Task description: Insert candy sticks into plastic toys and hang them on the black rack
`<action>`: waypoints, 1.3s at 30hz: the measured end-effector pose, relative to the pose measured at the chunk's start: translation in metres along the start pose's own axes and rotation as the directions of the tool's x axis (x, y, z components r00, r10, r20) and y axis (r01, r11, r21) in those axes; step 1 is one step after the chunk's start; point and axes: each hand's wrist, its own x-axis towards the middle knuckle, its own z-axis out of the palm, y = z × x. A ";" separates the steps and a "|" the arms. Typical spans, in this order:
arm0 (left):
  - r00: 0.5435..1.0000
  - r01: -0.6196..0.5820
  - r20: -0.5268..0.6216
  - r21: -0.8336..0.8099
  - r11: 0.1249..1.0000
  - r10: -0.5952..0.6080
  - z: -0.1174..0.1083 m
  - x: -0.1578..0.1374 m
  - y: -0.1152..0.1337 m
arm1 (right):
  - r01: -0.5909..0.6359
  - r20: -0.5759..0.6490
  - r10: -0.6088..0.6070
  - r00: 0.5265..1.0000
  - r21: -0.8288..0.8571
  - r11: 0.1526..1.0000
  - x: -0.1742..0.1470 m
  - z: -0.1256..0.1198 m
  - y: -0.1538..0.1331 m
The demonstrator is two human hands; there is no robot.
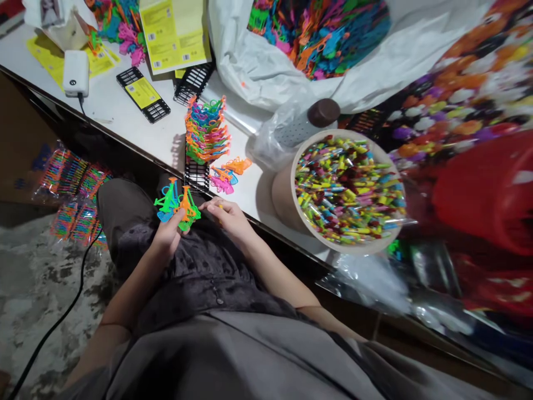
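Note:
Over my lap, my left hand pinches a small fan of flat plastic toy pieces in green, blue and orange. Close beside it on the right, the fingers of my right hand are closed together. A tiny orange-yellow spot shows at those fingertips, too small to name. Just beyond my hands, a black slotted plastic rack lies at the table edge, with a row of similar colourful pieces standing along it. Several loose pieces in orange, blue and pink lie to its right.
A round tub of small wrapped items stands to the right. Behind it are a capped bottle and a white sack of plastic pieces. A power bank, yellow card sheets and a labelled black rack lie left.

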 end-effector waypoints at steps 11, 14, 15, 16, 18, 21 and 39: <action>0.993 -0.114 -0.044 -0.033 0.993 0.112 -0.013 0.000 0.006 | -0.128 -0.084 0.141 0.987 0.140 0.982 0.010 0.013 -0.003; 0.986 -0.164 -0.025 0.021 0.986 0.164 -0.015 -0.002 0.006 | -0.207 -0.060 0.228 0.972 0.251 0.946 0.012 0.018 -0.004; 0.984 -0.178 -0.021 0.040 0.983 0.179 -0.015 -0.002 0.005 | -0.211 -0.064 0.238 0.969 0.281 0.936 0.012 0.020 -0.004; 0.982 -0.189 -0.017 0.060 0.980 0.191 -0.016 -0.002 0.005 | -0.201 -0.079 0.236 0.969 0.307 0.930 0.013 0.021 -0.003; 0.977 -0.207 -0.027 0.086 0.975 0.210 -0.018 -0.001 0.003 | -0.155 -0.118 0.204 0.972 0.333 0.930 0.013 0.024 -0.002; 0.976 -0.206 -0.051 0.096 0.974 0.212 -0.018 -0.001 0.001 | -0.062 -0.178 0.122 0.976 0.312 0.948 0.012 0.025 0.002; 0.973 -0.189 -0.102 0.169 0.967 0.208 -0.010 0.004 -0.003 | 0.151 -0.062 -0.166 0.984 -0.196 0.969 -0.001 0.005 0.021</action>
